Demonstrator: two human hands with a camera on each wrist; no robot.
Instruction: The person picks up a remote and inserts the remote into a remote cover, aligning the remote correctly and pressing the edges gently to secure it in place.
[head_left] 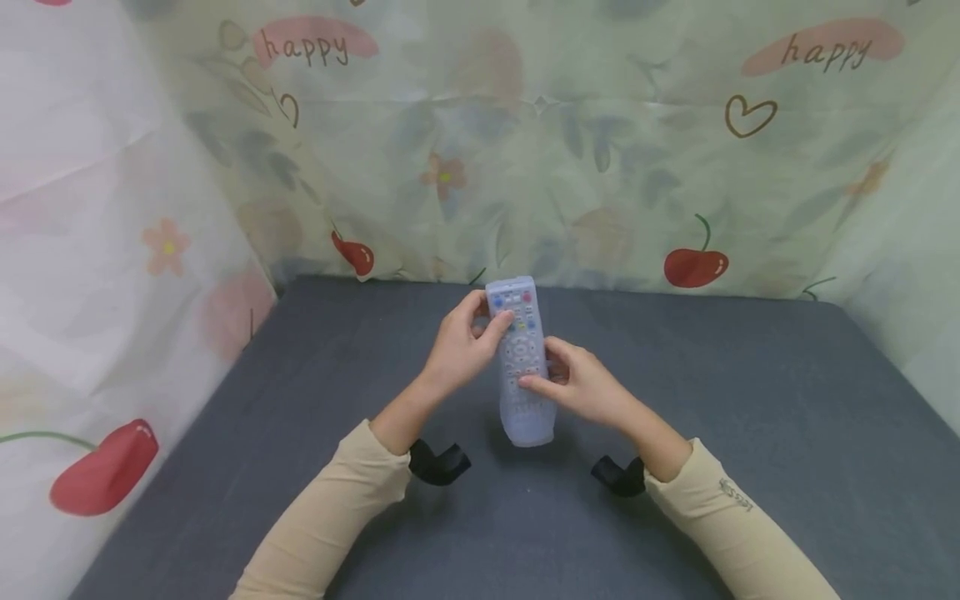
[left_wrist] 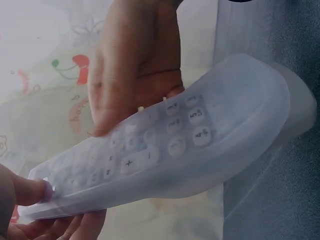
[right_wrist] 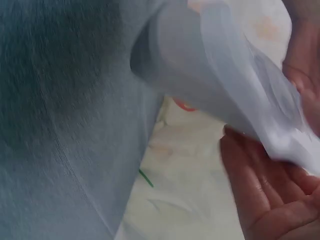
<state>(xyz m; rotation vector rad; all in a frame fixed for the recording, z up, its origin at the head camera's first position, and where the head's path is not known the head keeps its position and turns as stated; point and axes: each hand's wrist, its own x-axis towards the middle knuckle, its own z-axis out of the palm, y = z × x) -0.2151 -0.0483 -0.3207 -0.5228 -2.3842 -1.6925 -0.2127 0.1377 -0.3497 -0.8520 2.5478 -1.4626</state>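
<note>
near: two beige sleeves (head_left: 330, 517), small dark lettering (head_left: 737, 495) on the right one. curved black band (head_left: 441, 464) sticks out at the end of the left sleeve, matching one at the right.

next: right hand (head_left: 588, 387) on the lower half of the remote (head_left: 521, 348), thumb on the key face, other fingers at the right edge; grip closed on the remote. left hand (head_left: 465, 346) on the upper half, thumb on the face below the coloured keys (head_left: 517, 298), fingers at the left edge; grip pinching the remote.

remote is between the hands, held up off the bench (head_left: 750, 400), around mid-width, leaning slightly left, keys facing the head camera. hazy cover (head_left: 527, 429) over it, running past the keys at the lower end; left wrist view shows digits and a +/- key through it. can't tell how fully it's seated. right wrist view blurred.

far: dark grey bench runs back to the rear cloth (head_left: 525, 192), printed with cherries (head_left: 696, 268), hearts (head_left: 750, 117), and "happy" on pink patches (head_left: 315, 42). left cloth (head_left: 75, 275) white, right cloth (head_left: 918, 317) pale.
</note>
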